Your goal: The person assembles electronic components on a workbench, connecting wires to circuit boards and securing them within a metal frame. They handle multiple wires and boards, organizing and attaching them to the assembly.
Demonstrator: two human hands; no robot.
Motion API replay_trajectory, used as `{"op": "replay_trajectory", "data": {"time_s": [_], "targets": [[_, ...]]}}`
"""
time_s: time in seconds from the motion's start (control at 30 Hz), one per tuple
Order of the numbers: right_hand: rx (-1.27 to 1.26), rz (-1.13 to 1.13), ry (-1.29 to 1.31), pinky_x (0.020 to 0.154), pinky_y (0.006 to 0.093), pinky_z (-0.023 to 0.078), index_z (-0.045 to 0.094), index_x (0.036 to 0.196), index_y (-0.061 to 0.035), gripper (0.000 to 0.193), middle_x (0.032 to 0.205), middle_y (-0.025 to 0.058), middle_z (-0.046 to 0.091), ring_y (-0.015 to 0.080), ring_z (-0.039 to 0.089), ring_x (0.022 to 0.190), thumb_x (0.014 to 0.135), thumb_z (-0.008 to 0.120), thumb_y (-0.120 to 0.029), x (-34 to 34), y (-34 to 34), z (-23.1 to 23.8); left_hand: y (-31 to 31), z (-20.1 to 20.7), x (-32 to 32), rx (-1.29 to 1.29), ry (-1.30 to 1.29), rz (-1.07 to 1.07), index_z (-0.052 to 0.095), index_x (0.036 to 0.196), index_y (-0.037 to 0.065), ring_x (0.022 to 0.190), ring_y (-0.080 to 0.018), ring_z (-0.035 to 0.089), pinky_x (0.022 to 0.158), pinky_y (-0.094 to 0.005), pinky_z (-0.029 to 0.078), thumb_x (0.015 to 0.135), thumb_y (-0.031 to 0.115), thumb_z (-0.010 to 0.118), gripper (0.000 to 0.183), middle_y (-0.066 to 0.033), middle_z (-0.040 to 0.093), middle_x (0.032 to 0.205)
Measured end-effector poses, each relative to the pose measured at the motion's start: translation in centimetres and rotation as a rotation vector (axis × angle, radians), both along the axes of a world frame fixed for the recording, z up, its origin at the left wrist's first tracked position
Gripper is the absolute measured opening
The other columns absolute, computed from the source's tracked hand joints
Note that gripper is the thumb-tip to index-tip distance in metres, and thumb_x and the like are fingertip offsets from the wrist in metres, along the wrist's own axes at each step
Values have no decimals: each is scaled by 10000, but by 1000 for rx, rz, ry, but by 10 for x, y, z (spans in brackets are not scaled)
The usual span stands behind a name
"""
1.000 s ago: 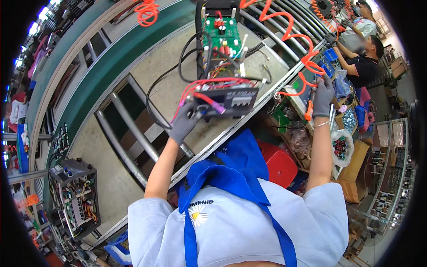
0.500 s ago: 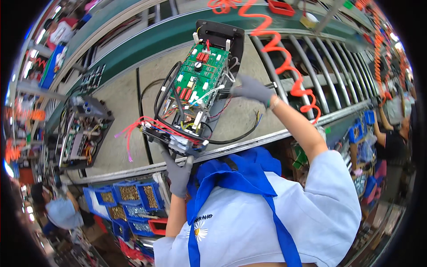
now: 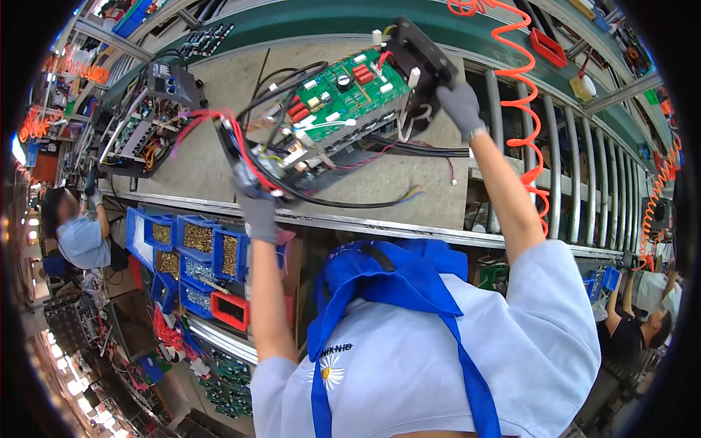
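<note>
On the bench in front of me lies an opened electronic machine chassis [image 3: 343,157], with a green circuit board [image 3: 360,95] on top carrying red and white parts and a black knob. My right hand [image 3: 461,109], in a grey glove, grips the edge of the black end panel [image 3: 418,51] at the far right end. At the near left end, my gloved left hand [image 3: 257,208] holds the other panel; motion blurs it and its fingertips are partly hidden. Red wires [image 3: 235,135] and a thick black cable [image 3: 350,202] with bare coloured ends hang from the chassis.
A second opened chassis [image 3: 150,124] stands on the bench to the left. Blue bins [image 3: 197,237] of small metal parts and a red bin [image 3: 229,310] sit below the bench edge. Metal rollers [image 3: 569,168] and a coiled orange hose [image 3: 531,157] are at the right. Other people work on both sides.
The chassis has turned clockwise, its black end panel swinging right. My right hand has gone from beside the chassis to that panel; my left hand has moved left and up with the near end.
</note>
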State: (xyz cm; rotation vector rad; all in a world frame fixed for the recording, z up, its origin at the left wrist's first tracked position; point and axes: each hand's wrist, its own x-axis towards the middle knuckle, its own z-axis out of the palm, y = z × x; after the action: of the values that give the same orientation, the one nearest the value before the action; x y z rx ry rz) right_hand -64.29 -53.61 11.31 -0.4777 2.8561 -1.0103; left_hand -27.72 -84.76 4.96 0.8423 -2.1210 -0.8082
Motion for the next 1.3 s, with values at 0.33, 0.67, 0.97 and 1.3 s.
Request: {"op": "replay_trajectory", "data": {"time_s": [0.33,0.67,0.97,1.3], "targets": [[-127,-43,-120,774,397,521,696,990,-53,411,940,188,679,318,677,892,818,650,-423,169,58,-40,-85,-5,-16,145,32,-99,557,1226,6,923,-175,612,812,-333,492,833,-35,614,400,-91,660,1075],[44,194,-332,801,418,505,709,1003,-22,427,920,213,687,359,663,897,854,553,-390,228,40,-59,-81,-10,-8,229,19,-101,584,1193,29,879,-190,621,736,-360,477,822,118,692,397,-82,682,960],[-110,467,-22,796,433,494,645,1084,-14,337,962,170,656,353,627,917,884,585,-278,246,-26,-18,-57,54,30,442,134,-92,314,1469,-12,1248,-288,511,1043,-360,399,863,-30,462,624,-224,465,1392],[-65,660,239,735,401,496,644,1105,-79,282,926,137,636,309,627,848,857,632,-212,154,-26,172,-25,140,-32,-130,105,-59,394,1415,-8,1262,-384,470,1058,-452,370,848,348,694,734,-225,493,1368]]}}
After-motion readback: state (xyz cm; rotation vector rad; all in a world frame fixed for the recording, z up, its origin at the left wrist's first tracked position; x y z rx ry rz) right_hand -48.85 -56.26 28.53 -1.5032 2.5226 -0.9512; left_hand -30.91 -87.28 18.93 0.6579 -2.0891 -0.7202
